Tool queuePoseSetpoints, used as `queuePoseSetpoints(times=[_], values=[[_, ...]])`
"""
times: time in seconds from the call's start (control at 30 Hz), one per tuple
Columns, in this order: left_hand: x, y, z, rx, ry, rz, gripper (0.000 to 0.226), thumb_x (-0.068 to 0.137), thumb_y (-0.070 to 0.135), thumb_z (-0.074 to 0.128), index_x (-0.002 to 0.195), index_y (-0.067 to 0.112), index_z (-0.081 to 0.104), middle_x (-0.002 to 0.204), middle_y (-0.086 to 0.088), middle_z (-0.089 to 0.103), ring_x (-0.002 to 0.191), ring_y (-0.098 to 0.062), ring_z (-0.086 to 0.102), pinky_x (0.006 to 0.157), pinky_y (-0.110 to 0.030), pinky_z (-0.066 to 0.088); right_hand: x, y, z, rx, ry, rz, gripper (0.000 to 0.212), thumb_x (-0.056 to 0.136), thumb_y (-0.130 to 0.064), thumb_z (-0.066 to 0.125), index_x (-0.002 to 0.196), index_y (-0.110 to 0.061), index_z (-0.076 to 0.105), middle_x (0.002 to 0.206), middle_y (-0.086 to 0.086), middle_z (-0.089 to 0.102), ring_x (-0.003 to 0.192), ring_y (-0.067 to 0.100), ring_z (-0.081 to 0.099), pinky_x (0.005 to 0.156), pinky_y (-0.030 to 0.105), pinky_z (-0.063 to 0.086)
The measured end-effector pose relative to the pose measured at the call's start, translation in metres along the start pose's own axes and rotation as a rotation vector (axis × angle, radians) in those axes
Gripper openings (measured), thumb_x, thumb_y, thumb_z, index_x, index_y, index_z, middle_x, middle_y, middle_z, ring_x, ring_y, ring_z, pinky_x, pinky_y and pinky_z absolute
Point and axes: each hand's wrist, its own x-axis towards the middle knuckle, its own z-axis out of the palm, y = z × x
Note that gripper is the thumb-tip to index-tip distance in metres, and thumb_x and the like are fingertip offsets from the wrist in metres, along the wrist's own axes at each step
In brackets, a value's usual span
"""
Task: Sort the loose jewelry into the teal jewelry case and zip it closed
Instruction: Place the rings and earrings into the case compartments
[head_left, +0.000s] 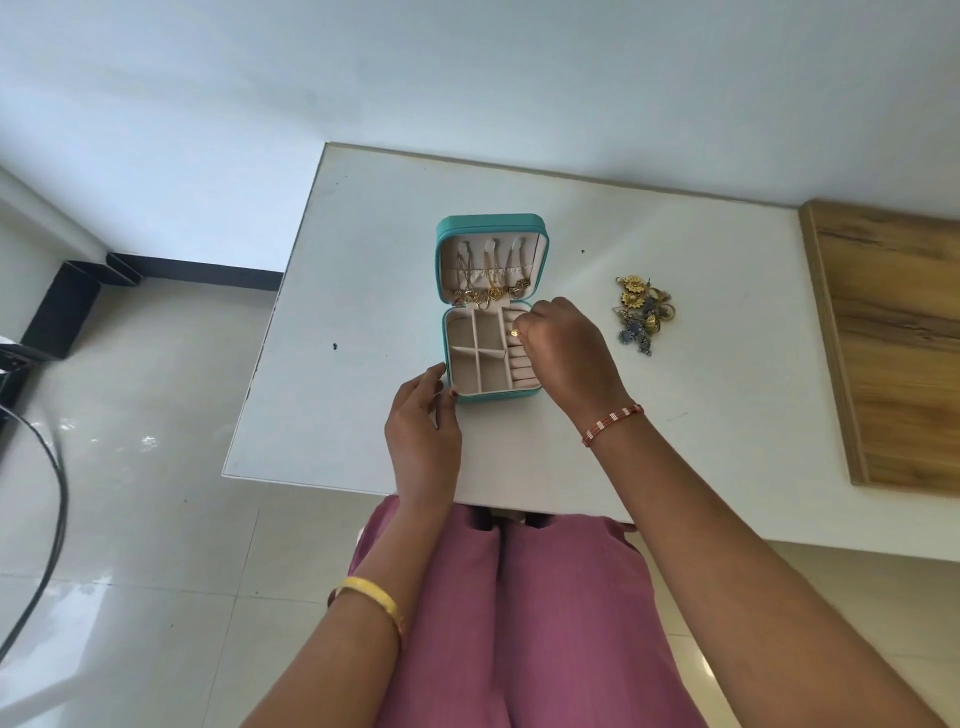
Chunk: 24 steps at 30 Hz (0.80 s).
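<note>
Right hand (563, 345): fingers curled, pinching a small gold ring (515, 334) over the ring-roll column at 3 o'clock in the case base. Left hand (423, 415): fingers loosely extended, touching the base's 7 o'clock corner. Square teal zip jewelry case (491, 309): open at the centre of the white table (363, 270); gold necklaces (491, 288) hang in the lid; beige square compartments bare. Heap of loose gold and blue jewelry (643, 312): on the table at 3 o'clock, apart from the case.

My right hand (563, 353) covers the case's (491, 312) right rear corner and part of its ring rolls; the small gold piece (515, 333) I pinch is too tiny to identify; the jewelry pile (641, 314) is a tangle I cannot separate; the wooden board (893, 338) runs off the right edge.
</note>
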Motion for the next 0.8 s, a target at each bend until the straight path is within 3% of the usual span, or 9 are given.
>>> queuePoseSetpoints(times=[0.27, 0.4, 0.5, 0.57, 0.7, 0.8], values=[[0.001, -0.003, 0.000, 0.000, 0.004, 0.022, 0.032, 0.089, 0.003, 0.055, 0.120, 0.007, 0.061, 0.113, -0.006, 0.062, 0.094, -0.017, 0.061, 0.083, -0.009, 0.039, 0.002, 0.002, 0.010, -0.027, -0.019, -0.012, 0.026, 0.039, 0.023, 0.068, 0.053, 0.002, 0.064, 0.054, 0.015, 0.057, 0.053, 0.030, 0.058, 0.041, 0.022, 0.043], [0.001, -0.003, 0.001, -0.029, 0.005, -0.002, 0.031, 0.089, 0.005, 0.056, 0.119, 0.008, 0.061, 0.111, -0.005, 0.063, 0.092, -0.013, 0.059, 0.080, -0.007, 0.038, -0.002, 0.007, 0.022, 0.063, -0.005, 0.058, 0.029, 0.053, 0.023, 0.063, 0.074, 0.004, 0.071, 0.071, 0.019, 0.063, 0.068, 0.035, 0.060, 0.052, 0.031, 0.053], [0.001, -0.001, -0.001, -0.077, 0.028, -0.050, 0.030, 0.090, 0.007, 0.055, 0.120, 0.008, 0.061, 0.112, -0.002, 0.063, 0.091, -0.008, 0.057, 0.077, 0.001, 0.038, -0.013, 0.009, 0.017, 0.186, 0.108, 0.217, 0.027, 0.076, 0.015, 0.056, 0.095, 0.003, 0.070, 0.093, 0.019, 0.065, 0.089, 0.034, 0.059, 0.072, 0.033, 0.052], [-0.001, 0.001, -0.003, -0.114, 0.058, -0.084, 0.029, 0.091, 0.009, 0.054, 0.120, 0.010, 0.061, 0.110, 0.003, 0.061, 0.091, -0.005, 0.056, 0.075, 0.006, 0.035, -0.024, 0.014, 0.011, 0.279, 0.201, 0.350, 0.024, 0.083, 0.009, 0.053, 0.100, 0.003, 0.069, 0.097, 0.019, 0.065, 0.093, 0.030, 0.059, 0.078, 0.030, 0.048], [-0.008, 0.014, -0.002, -0.140, 0.099, -0.057, 0.026, 0.093, 0.010, 0.051, 0.115, 0.012, 0.064, 0.107, 0.005, 0.061, 0.093, -0.005, 0.057, 0.076, 0.004, 0.037, -0.048, 0.033, 0.007, 0.445, 0.300, 0.599, 0.021, 0.084, 0.006, 0.054, 0.096, -0.001, 0.070, 0.097, 0.016, 0.066, 0.088, 0.026, 0.063, 0.077, 0.018, 0.045], [-0.015, 0.026, 0.006, -0.188, 0.083, -0.036, 0.023, 0.092, 0.009, 0.051, 0.109, 0.016, 0.065, 0.102, 0.006, 0.061, 0.085, 0.003, 0.058, 0.075, 0.000, 0.040, -0.060, 0.046, 0.006, 0.487, 0.339, 0.765, 0.022, 0.085, 0.005, 0.053, 0.099, -0.002, 0.069, 0.099, 0.016, 0.065, 0.082, 0.022, 0.061, 0.071, 0.009, 0.037]])
